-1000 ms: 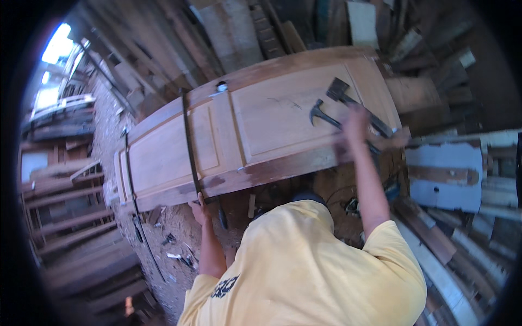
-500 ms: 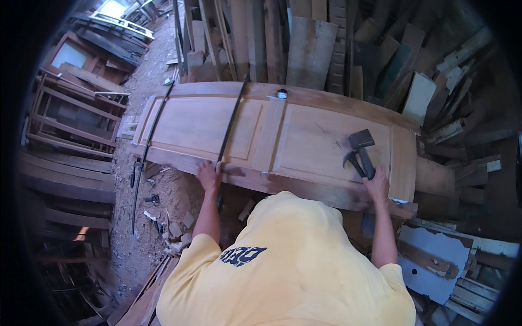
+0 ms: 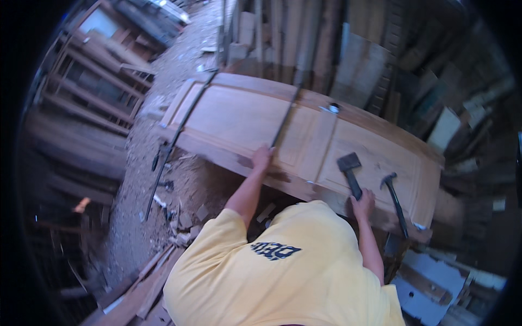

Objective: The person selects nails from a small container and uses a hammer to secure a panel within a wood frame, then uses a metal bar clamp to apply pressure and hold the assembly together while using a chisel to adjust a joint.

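A panelled wooden door (image 3: 239, 111) lies flat before me, with two dark bar clamps across it. My left hand (image 3: 262, 157) is closed at the door's near edge, around the lower end of the second bar clamp (image 3: 286, 118); its fingertips are partly hidden. My right hand (image 3: 363, 205) grips the handle of a dark, block-headed mallet (image 3: 349, 161), whose head is over the door's right panel. To the right of that hand a claw hammer (image 3: 395, 204) rests on the door, its handle reaching past the near edge.
The other bar clamp (image 3: 187, 117) crosses the door's left end and sticks out toward me. A small dark-and-white item (image 3: 334, 108) sits near the far edge. Boards (image 3: 359, 65) lean behind the door. Wooden frames (image 3: 95, 87) are stacked left, and offcuts (image 3: 185, 231) litter the ground.
The view has swung, shifting the door rightward and tilting it. The mallet and claw hammer, close together at my right hand before, are now apart, with the mallet in that hand.
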Action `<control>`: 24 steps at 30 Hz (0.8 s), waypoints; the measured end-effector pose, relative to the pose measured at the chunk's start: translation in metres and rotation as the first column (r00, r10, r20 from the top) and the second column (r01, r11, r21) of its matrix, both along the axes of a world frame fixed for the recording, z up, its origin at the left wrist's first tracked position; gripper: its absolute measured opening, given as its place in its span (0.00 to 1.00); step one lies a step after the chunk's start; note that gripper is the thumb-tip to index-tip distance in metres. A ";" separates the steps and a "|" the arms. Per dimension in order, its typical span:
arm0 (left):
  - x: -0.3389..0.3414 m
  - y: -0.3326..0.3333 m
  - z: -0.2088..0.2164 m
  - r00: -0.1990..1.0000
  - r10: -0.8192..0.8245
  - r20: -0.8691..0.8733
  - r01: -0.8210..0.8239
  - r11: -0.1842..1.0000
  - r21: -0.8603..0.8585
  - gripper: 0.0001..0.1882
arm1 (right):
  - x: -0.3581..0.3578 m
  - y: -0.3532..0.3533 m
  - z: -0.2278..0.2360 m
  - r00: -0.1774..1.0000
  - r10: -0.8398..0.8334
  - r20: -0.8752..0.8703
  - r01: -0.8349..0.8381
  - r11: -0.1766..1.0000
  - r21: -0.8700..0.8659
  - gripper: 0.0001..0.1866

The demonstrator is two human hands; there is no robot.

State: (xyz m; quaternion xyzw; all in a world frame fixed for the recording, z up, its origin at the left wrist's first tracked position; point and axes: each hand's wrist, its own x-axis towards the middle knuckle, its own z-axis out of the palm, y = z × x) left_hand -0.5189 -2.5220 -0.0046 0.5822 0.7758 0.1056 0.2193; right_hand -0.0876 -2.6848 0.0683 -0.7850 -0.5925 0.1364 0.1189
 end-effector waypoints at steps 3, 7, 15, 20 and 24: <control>-0.004 -0.001 -0.015 0.987 0.051 -0.149 -0.044 0.998 0.048 0.19 | -0.014 -0.020 -0.007 1.000 0.023 -0.011 -0.021 0.984 0.177 0.27; 0.009 -0.008 -0.009 1.000 0.005 0.030 -0.009 0.993 0.120 0.18 | -0.014 -0.057 0.015 0.995 -0.095 0.001 0.093 0.973 0.212 0.25; 0.017 -0.001 0.031 0.934 0.007 0.356 -0.027 0.998 0.050 0.21 | 0.009 -0.149 0.016 0.924 -0.318 -0.210 0.356 0.917 0.179 0.22; 0.046 0.006 0.044 0.906 0.097 0.411 -0.064 0.994 -0.094 0.21 | 0.004 -0.167 0.021 0.884 -0.405 -0.233 0.441 0.889 0.124 0.20; 0.056 0.003 0.032 0.882 0.120 0.456 -0.074 0.990 -0.116 0.21 | -0.002 -0.163 0.012 0.899 -0.305 -0.313 0.350 0.931 0.099 0.19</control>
